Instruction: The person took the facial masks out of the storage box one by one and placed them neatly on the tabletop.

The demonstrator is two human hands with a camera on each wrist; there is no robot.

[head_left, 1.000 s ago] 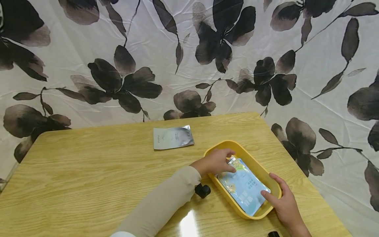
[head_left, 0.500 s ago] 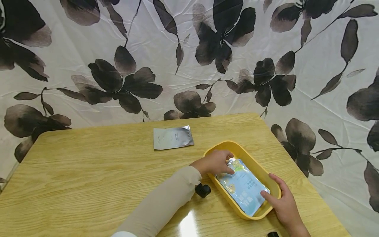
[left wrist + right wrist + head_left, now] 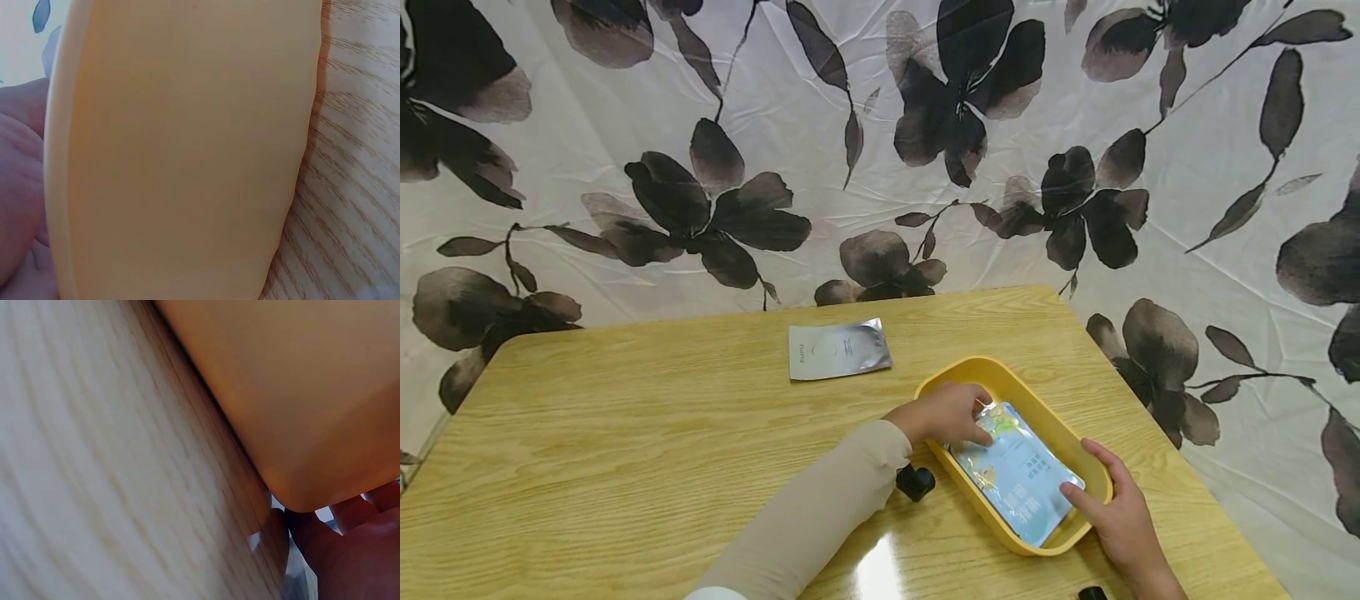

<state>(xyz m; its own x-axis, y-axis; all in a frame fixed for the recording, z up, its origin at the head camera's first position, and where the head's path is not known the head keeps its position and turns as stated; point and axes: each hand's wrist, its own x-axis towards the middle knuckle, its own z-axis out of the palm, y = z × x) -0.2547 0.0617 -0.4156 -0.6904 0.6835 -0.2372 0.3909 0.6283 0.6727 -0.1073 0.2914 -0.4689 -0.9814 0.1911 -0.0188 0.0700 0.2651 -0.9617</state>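
Note:
A blue sheet mask packet (image 3: 1026,475) with a printed front lies in a yellow plastic tray (image 3: 1045,400). My left hand (image 3: 951,412) reaches over the tray's left rim, its thumb and curled fingers around the packet's upper end; the fingertips are partly hidden. At the lower right corner, my right hand (image 3: 1123,517) grips the tray, thumb over the rim beside the packet and fingers along the outside. The left wrist view mostly shows the tray's outer wall (image 3: 187,150), with part of the hand behind the rim. In the right wrist view, fingers (image 3: 359,550) sit close against the tray's corner.
A silver and white packet (image 3: 838,350) lies flat near the table's back edge. The wooden table (image 3: 647,442) meets a floral cloth (image 3: 820,167) behind. A black device (image 3: 916,482) shows under the left wrist, and another black piece (image 3: 1092,592) at the bottom edge.
Almost nothing differs. My left thumb and fingers have shifted very slightly at the packet's upper end; the right hand, tray and silver packet stay put.

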